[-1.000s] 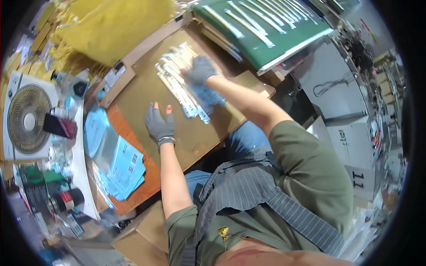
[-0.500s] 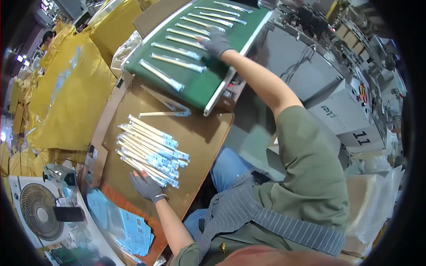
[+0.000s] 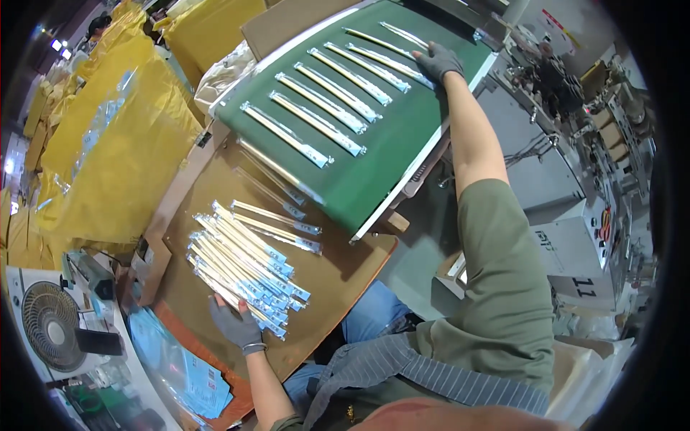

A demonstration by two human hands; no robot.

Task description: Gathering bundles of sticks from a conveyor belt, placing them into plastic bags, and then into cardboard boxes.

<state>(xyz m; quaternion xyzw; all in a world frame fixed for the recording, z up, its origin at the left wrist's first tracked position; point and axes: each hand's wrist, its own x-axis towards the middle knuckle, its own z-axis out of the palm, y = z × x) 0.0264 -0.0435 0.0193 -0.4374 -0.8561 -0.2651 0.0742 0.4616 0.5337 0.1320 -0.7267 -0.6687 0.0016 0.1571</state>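
Wrapped wooden chopsticks [image 3: 287, 136] in clear sleeves with blue ends lie spaced in a slanting row on the green conveyor belt [image 3: 388, 154]. My right hand [image 3: 440, 65], in a grey glove, reaches over the belt's far right part. Its fingers are stretched out at the ends of the far chopsticks; whether they touch is unclear. A pile of wrapped chopsticks [image 3: 241, 258] rests on the brown board [image 3: 338, 287] below the belt. At the pile's near left edge is my gloved left hand [image 3: 238, 327], fingers apart, seemingly touching the outermost ones.
Several more chopsticks [image 3: 277, 215] lie or slide between the belt's end and the pile. Blue printed sleeves [image 3: 205, 381] lie at the lower left, near a fan [image 3: 54, 323]. Yellow-wrapped bundles [image 3: 122, 172] stand left. Grey machine cabinets [image 3: 575, 251] stand right.
My right hand has moved farther along the belt to the right. The row of chopsticks has advanced toward the belt's near end, and more have dropped beside the pile. The view has shifted.
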